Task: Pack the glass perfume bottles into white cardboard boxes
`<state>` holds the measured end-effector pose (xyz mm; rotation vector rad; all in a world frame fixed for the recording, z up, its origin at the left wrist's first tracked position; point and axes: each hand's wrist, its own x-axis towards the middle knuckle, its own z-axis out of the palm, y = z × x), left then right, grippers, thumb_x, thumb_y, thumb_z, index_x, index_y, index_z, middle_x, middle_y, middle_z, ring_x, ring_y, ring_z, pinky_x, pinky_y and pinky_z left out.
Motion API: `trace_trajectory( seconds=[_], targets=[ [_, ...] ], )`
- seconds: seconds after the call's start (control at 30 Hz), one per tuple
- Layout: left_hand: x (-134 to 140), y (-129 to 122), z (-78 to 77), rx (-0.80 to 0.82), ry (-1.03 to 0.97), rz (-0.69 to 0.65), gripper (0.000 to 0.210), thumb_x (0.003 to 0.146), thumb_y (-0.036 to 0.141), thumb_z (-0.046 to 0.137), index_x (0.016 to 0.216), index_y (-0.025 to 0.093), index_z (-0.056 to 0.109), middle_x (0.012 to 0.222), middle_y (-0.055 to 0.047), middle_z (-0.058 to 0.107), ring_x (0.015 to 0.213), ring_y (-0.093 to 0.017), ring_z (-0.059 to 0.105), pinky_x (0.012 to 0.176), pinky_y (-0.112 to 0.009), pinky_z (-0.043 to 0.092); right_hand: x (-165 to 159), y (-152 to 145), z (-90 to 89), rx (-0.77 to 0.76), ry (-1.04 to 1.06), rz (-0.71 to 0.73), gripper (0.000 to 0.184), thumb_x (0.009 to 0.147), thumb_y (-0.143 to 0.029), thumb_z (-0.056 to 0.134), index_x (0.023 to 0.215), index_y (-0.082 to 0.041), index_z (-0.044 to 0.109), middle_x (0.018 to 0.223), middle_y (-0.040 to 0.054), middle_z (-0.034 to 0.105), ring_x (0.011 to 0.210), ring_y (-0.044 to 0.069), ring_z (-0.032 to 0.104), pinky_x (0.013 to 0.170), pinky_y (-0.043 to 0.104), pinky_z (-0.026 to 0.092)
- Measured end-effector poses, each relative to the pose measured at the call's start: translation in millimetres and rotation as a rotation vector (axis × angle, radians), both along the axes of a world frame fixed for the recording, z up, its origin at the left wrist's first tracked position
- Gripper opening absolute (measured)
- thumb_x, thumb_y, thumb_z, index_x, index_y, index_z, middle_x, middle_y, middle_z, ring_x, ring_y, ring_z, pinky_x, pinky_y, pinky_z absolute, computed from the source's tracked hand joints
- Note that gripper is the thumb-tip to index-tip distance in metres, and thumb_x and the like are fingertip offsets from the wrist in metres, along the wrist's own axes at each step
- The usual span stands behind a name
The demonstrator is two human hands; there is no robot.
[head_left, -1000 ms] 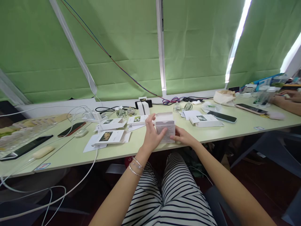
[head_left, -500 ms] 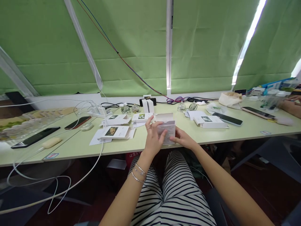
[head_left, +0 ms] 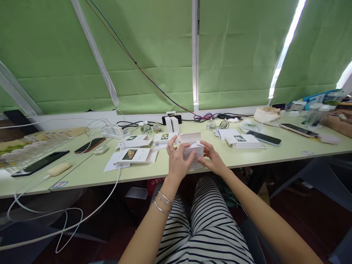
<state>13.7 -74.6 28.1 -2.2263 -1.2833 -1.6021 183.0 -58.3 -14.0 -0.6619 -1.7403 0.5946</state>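
Observation:
Between my hands, near the front edge of the table, stands a small white cardboard box [head_left: 197, 163] with fine print on the side facing me. Its wide top flap [head_left: 190, 138] is up at the back. My left hand [head_left: 178, 157] grips the box from the left, thumb on the printed side and fingers at the top edge. From the right, my right hand [head_left: 213, 158] holds it, with its thumb on the front and its index finger at the top right corner. What lies inside the box is hidden.
Flat white boxes with pictures lie at left [head_left: 133, 155] and right [head_left: 243, 141]. Behind are round glass bottles [head_left: 146, 128], two upright white boxes [head_left: 172, 124] and a phone. More phones [head_left: 264, 138], white cables [head_left: 99, 205] and a pouch [head_left: 267, 116] surround them. Another person's hand [head_left: 341, 119] is far right.
My right index finger has risen from the box's side to its top right corner. A small white flap now shows at the top opening. Both hands still hold the box.

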Motion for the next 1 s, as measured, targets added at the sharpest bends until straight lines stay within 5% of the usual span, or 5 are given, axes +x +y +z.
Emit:
trace_trajectory(
  seconds=[0.13,0.3,0.5,0.67,1.0],
  targets=[
    [1.1,-2.2,-3.3,0.058,0.009,0.035,0.021,0.077,0.031,0.063,0.096,0.022,0.062,0.128,-0.01,0.029,0.124,-0.031,0.03,0.095,-0.047,0.039,-0.5,-2.2,3.2,-0.03,-0.041,-0.019,0.055,0.081,-0.039,0.059,0.128,-0.028,0.032,0.099,0.0048,0.057,0.084,0.017,0.058,0.075,0.036,0.052],
    [3.7,-3.0,-6.2,0.151,0.111,-0.097,0.029,0.084,0.018,0.053,0.112,0.024,0.05,0.115,-0.009,0.049,0.114,-0.024,0.046,0.1,-0.047,0.035,-1.1,-2.9,5.2,-0.031,-0.044,-0.025,0.052,0.081,-0.038,0.058,0.125,-0.029,0.033,0.097,0.0043,0.056,0.085,0.017,0.058,0.074,0.035,0.052],
    [2.9,1.9,17.6,0.009,-0.213,-0.083,0.061,0.083,0.03,0.054,0.133,0.022,0.021,0.126,-0.016,0.043,0.081,-0.016,0.061,0.087,-0.042,0.044,-1.1,-2.5,5.3,-0.035,-0.055,-0.023,0.053,0.082,-0.039,0.057,0.127,-0.028,0.032,0.099,0.0046,0.057,0.085,0.017,0.057,0.074,0.033,0.051],
    [-1.9,3.9,38.7,-0.164,-0.167,-0.069,0.043,0.09,0.039,0.043,0.125,0.015,0.041,0.114,-0.014,0.059,0.074,-0.017,0.064,0.08,-0.039,0.048,-1.9,-1.2,5.1,-0.035,-0.042,-0.03,0.053,0.081,-0.04,0.058,0.126,-0.028,0.032,0.095,0.0039,0.056,0.083,0.016,0.058,0.072,0.033,0.051],
    [-1.8,2.9,44.1,-0.123,-0.111,-0.034,0.021,0.089,0.026,0.047,0.095,0.017,0.065,0.091,-0.007,0.057,0.072,-0.015,0.06,0.073,-0.032,0.051,-1.6,-0.4,3.6,-0.026,-0.041,-0.027,0.054,0.081,-0.04,0.058,0.127,-0.027,0.032,0.099,0.0052,0.057,0.086,0.018,0.058,0.073,0.035,0.051]
  ],
)
